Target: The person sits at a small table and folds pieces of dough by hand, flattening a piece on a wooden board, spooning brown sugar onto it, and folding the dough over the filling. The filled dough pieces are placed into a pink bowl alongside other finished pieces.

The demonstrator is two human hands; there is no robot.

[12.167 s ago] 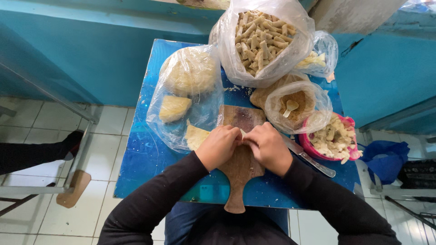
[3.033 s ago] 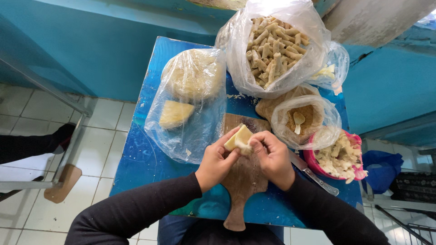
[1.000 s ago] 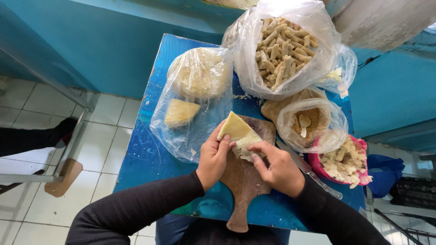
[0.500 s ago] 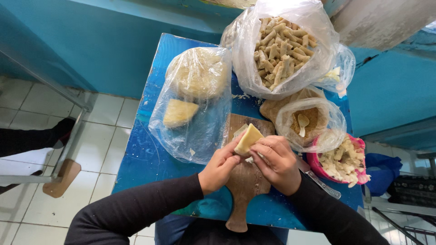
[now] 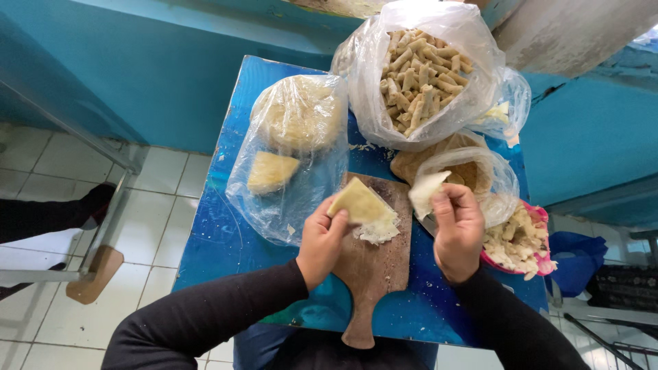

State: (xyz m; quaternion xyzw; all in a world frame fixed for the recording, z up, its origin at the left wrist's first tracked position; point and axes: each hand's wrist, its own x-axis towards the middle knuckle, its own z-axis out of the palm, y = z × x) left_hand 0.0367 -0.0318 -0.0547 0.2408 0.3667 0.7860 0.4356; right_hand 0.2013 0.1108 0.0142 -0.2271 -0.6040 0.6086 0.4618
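Dough sheet (image 5: 361,203) (filling on it) pinched in my left hand (image 5: 321,240), above the board (image 5: 375,264); right hand (image 5: 458,229) fingers pinch a scrap (image 5: 425,192).

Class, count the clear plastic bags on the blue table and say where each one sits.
4: wrapper bag at left, roll-filled bag at back, small bag behind it, open bag by the right hand. Others may be hidden.
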